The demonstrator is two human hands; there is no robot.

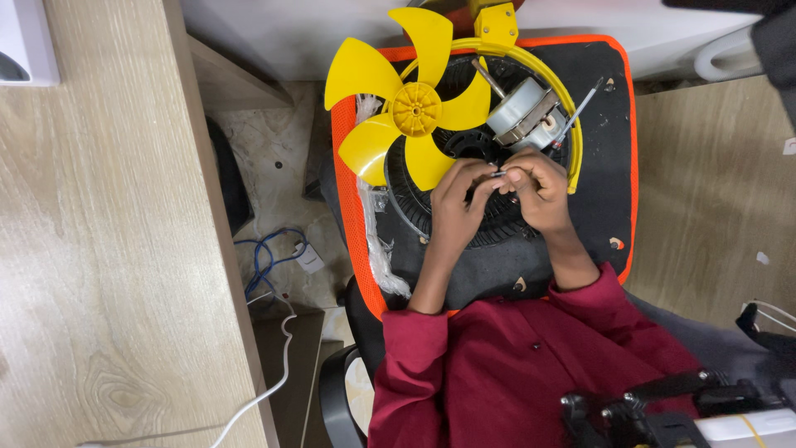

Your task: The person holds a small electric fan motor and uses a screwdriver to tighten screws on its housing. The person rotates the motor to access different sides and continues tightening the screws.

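Both hands, left point(454, 202) and right point(535, 189), pinch a small dark part point(497, 173) between closed fingertips, near the motor point(524, 119); fitting step, next needs fine alignment.

The glossy yellow plastic fan blade point(412, 108) is catching the light beside a dull silver metal motor point(524, 119). The pale wood-grain tabletop point(99, 249) is looking matt (laminate, seemingly), and the dark red cloth shirt point(531, 365) is showing soft folds.

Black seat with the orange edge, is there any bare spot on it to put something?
Bare patch on the black seat, between the yellow ring and the orange edge. Crowded middle: yellow fan blades, motor, black grille, both hands.
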